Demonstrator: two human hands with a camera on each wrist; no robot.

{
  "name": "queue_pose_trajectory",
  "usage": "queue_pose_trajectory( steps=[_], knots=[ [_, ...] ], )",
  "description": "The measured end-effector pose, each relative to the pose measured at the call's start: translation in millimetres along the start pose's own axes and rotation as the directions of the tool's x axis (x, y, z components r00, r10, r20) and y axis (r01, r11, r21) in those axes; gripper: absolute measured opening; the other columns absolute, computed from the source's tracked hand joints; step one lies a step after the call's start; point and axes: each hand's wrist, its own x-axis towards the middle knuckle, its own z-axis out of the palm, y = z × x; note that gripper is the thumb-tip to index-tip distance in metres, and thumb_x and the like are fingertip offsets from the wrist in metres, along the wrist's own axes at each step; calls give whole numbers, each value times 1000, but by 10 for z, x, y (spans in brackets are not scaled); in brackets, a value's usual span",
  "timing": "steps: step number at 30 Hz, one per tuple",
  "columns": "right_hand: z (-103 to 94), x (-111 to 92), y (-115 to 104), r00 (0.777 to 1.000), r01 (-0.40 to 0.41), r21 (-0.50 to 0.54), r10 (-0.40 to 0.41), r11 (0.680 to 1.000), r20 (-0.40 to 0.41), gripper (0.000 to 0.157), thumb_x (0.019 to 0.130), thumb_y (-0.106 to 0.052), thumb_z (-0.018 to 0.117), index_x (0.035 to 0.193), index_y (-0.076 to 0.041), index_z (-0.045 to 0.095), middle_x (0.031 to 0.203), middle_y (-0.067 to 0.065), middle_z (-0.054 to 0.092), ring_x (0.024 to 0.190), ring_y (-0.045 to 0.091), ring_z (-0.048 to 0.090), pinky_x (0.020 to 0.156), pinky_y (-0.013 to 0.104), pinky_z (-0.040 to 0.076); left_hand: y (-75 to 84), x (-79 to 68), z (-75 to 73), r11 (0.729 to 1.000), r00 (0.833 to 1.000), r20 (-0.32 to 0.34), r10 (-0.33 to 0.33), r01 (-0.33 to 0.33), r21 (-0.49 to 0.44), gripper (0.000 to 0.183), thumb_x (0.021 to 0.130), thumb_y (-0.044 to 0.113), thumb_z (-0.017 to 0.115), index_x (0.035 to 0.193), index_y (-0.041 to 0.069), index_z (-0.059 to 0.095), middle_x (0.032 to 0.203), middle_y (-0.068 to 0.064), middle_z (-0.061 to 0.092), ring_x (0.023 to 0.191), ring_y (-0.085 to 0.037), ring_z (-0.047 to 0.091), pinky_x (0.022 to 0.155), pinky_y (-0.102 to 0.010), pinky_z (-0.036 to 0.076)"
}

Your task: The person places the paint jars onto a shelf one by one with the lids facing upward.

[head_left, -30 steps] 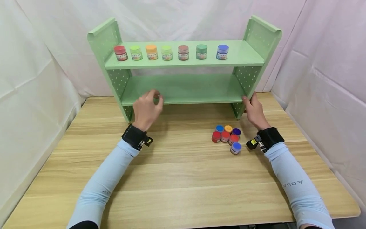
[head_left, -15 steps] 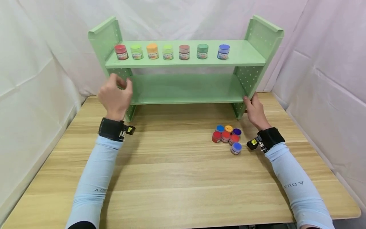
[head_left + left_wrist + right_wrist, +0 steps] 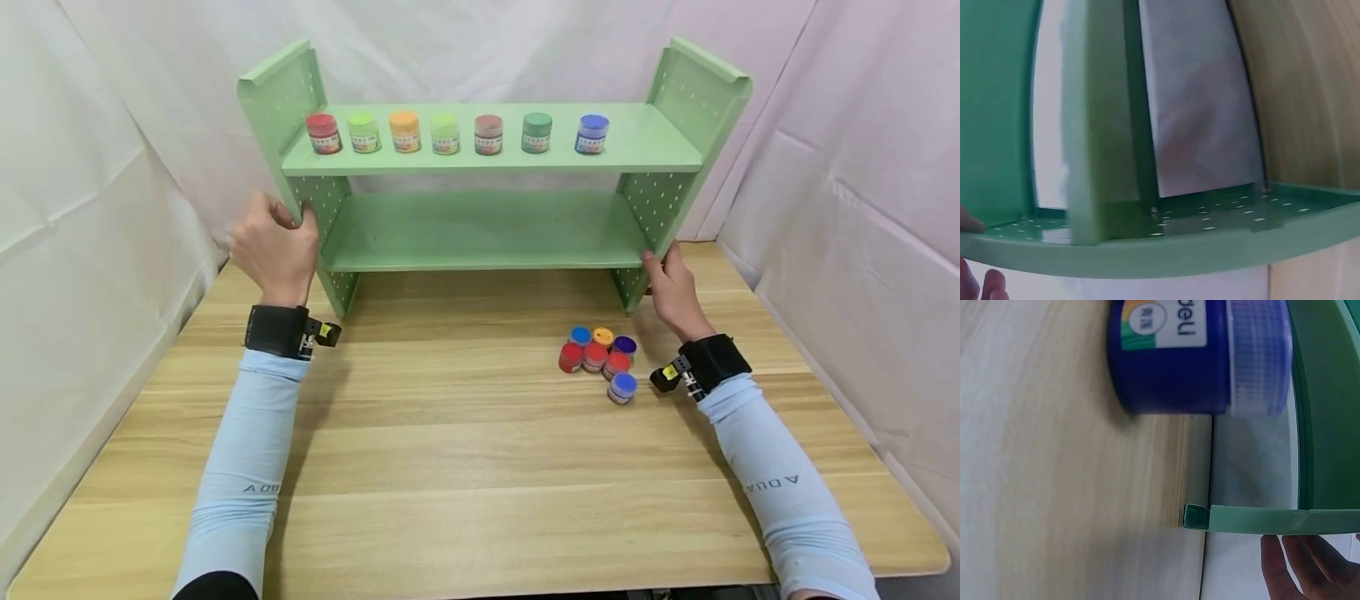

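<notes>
A light green two-tier shelf [image 3: 487,229] with perforated side panels stands at the back of the table. My left hand [image 3: 276,254] grips the front edge of its left panel, thumb on the inner side and fingers outside. Lower down on the right panel, my right hand [image 3: 675,293] holds the edge; in the right wrist view its fingers [image 3: 1304,565] lie along the outer face. Along the upper tier runs a row of paint jars, from a red jar [image 3: 324,135] at the left to a blue jar [image 3: 592,135] at the right. The lower tier bears no jars.
Several more paint jars cluster on the wooden table [image 3: 465,467] near my right wrist, including a red jar [image 3: 571,357] and, nearest me, a blue-lidded jar [image 3: 622,388]. A white curtain [image 3: 97,167] surrounds the table at the back and sides.
My left hand has moved left from the front of the lower tier to the shelf's left panel and taken hold of its edge. My right hand keeps its place on the right panel.
</notes>
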Motion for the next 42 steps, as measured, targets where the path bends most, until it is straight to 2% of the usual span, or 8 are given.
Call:
queue_pose_trajectory(
  steps=[4,7,12,22,26,34,38,42],
  knots=[
    [20,64,184,1000,5,-8,-5,1000,-13,59,102,-46,28,154,-29,8,153,19,33,128,42,47,92,55,49,-110,-50,105,999,997,71,-6,3,34,27,83,36,63,83,10,56,70,-4,61,68,-31,55,83,-38,38],
    [26,79,221,1000,0,-7,0,1000,-11,59,102,-46,29,154,-29,8,153,19,34,128,42,47,92,56,49,-182,-97,198,999,992,125,-12,8,38,30,84,33,62,100,8,62,86,-14,71,68,-32,60,57,-35,35],
    [25,31,75,1000,-10,0,10,1000,3,59,103,-41,29,154,-22,8,152,22,34,129,43,46,93,58,47,-249,-162,313,999,986,163,-28,31,-14,36,83,21,60,118,11,61,107,-13,72,83,-32,69,66,-44,49],
    [15,105,206,1000,-10,-2,10,1000,0,59,101,-47,30,154,-31,9,152,18,35,129,39,47,90,54,50,-355,-276,439,989,991,125,-52,68,-129,34,76,6,56,109,9,65,109,-12,72,94,-31,69,76,-46,51],
    [-15,120,229,999,-31,-1,31,1000,16,60,101,-48,31,154,-28,11,149,19,38,126,39,49,87,51,53,-384,-325,474,984,994,100,-52,68,-164,39,72,1,54,108,9,66,108,-11,73,91,-30,70,74,-45,50],
    [-115,120,174,997,-62,-13,63,998,48,65,99,-48,38,153,-20,16,143,21,41,120,39,51,77,32,57,-375,-337,528,975,995,79,-52,68,-212,44,73,-1,53,113,11,67,109,-10,72,98,-27,70,85,-42,53],
    [-146,108,124,996,-87,-50,87,995,4,66,96,-51,46,143,-11,23,133,20,46,113,31,54,77,27,55,-364,-335,527,975,996,71,-46,60,-214,41,73,0,54,111,9,67,107,-12,73,96,-29,71,83,-43,53],
    [-188,76,57,985,-82,-127,61,988,-160,48,91,-54,52,114,-14,40,105,7,51,89,17,53,71,26,46,-346,-320,513,975,998,64,-30,44,-219,42,72,1,54,111,8,67,108,-12,73,97,-29,70,83,-44,53]
  ],
)
